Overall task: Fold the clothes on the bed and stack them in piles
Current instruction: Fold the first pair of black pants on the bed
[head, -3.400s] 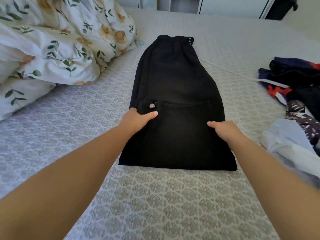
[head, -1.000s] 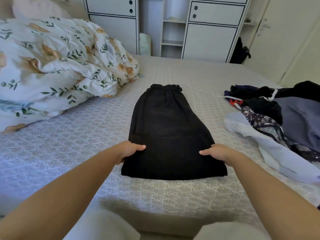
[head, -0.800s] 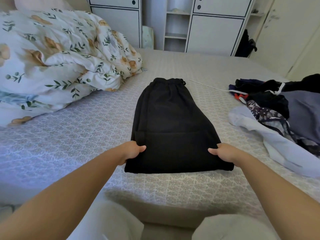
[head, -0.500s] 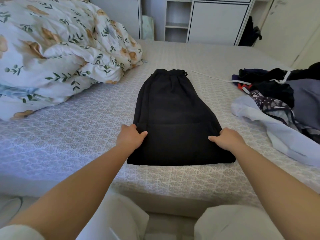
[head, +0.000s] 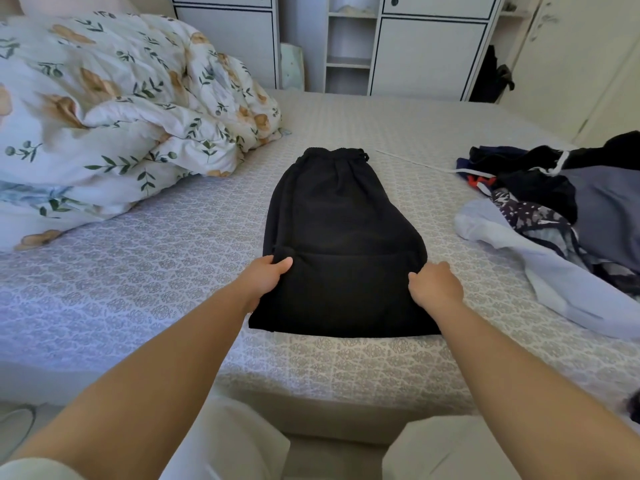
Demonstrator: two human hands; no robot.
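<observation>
As folding gets under way, left hand [head: 265,277] and right hand [head: 434,284] pinch side edges of black trousers [head: 341,237], lying flat between them on bed [head: 173,251], near end doubled over. Beyond right hand, unfolded clothes heap [head: 568,216] waits. No finished pile visible; most work remains.

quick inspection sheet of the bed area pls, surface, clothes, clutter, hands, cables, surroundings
surface: bed with grey patterned cover.
job's things: black trousers lying flat, waistband at the far end; unfolded clothes pile at the right edge.
clutter: floral duvet bunched at the left.
grippers: left hand and right hand each have a grip on a side edge of the trousers.
cables: thin white cord on the bed, kind unclear.
surroundings: white cabinets behind the bed.
</observation>
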